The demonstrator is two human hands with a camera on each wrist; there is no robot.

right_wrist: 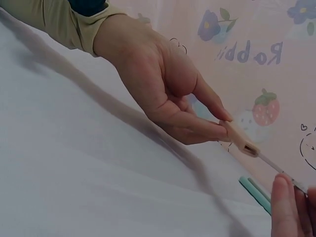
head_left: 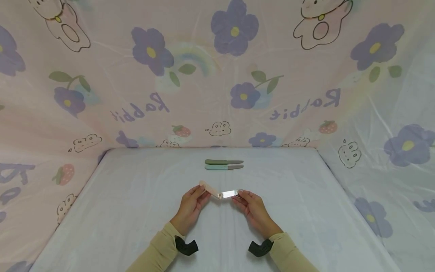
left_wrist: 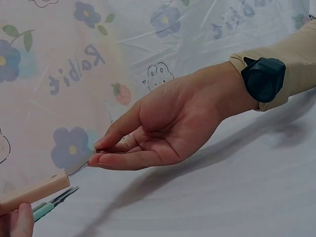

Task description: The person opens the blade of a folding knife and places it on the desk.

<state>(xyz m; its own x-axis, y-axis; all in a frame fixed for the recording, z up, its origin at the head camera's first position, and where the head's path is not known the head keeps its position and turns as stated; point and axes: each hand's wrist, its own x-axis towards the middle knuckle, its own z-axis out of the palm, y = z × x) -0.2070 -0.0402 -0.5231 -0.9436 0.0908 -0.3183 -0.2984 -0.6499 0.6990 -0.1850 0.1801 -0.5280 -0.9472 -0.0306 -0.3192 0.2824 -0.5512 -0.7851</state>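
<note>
A folding knife with a pale peach handle is held up between both hands, its shiny blade swung out at a wide angle to the handle. My left hand pinches the handle between thumb and fingers toward its far end. With thumb and fingertips, my right hand pinches the blade near its tip. The left wrist view shows the right hand on the blade, and the right wrist view shows the left hand gripping the handle's end.
Beyond the hands, a dark green knife and a mint green knife lie side by side on the white tabletop, blades pointing right. Patterned cloth walls with flowers and rabbits rise around the table.
</note>
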